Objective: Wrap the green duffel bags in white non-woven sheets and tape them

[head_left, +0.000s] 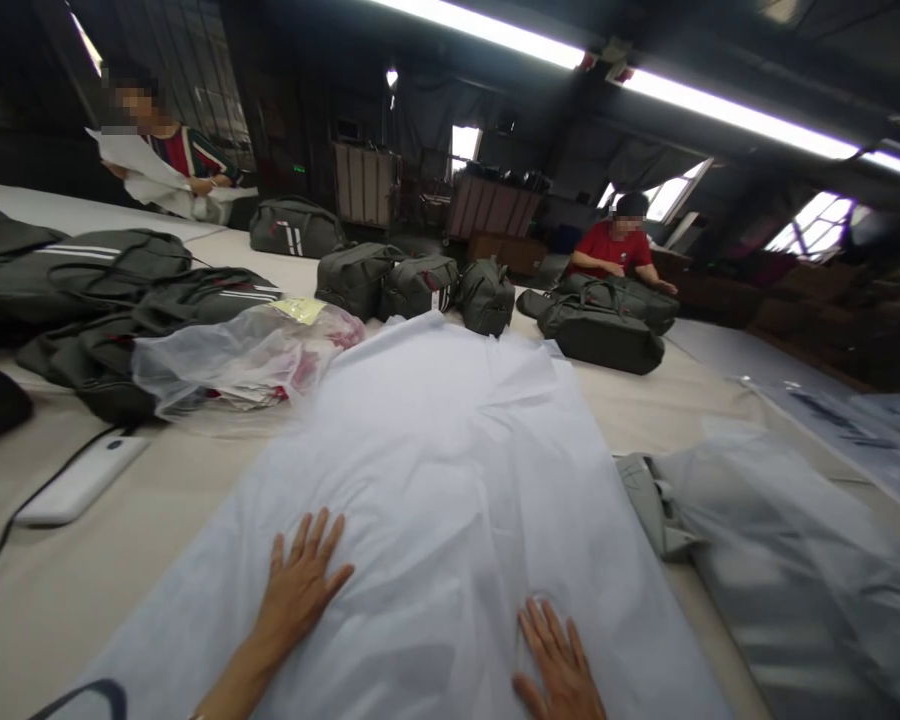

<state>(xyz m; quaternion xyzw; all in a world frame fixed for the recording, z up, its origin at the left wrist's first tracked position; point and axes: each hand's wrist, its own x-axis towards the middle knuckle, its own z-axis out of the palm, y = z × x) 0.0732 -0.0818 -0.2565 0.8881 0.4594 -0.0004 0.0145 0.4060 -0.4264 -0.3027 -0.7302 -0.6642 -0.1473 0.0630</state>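
Note:
A large white plastic sheet or bag [420,440] lies spread along the table, wrinkled in places. My left hand [304,575] rests palm down on it, its fingers spread. Lower right, my right hand [555,655] also lies flat on the sheet with fingers stretched out. Neither hand holds anything. At the bottom left corner a dark curved strip [109,690] shows on the sheet; what it belongs to is cut off by the frame.
Several dark grey bags [420,285] stand beyond the sheet. A clear plastic bag of papers [247,360] and a white power bank [86,480] with a cable lie left. Translucent plastic [802,540] covers something grey on the right. Two people [607,245] work across the table.

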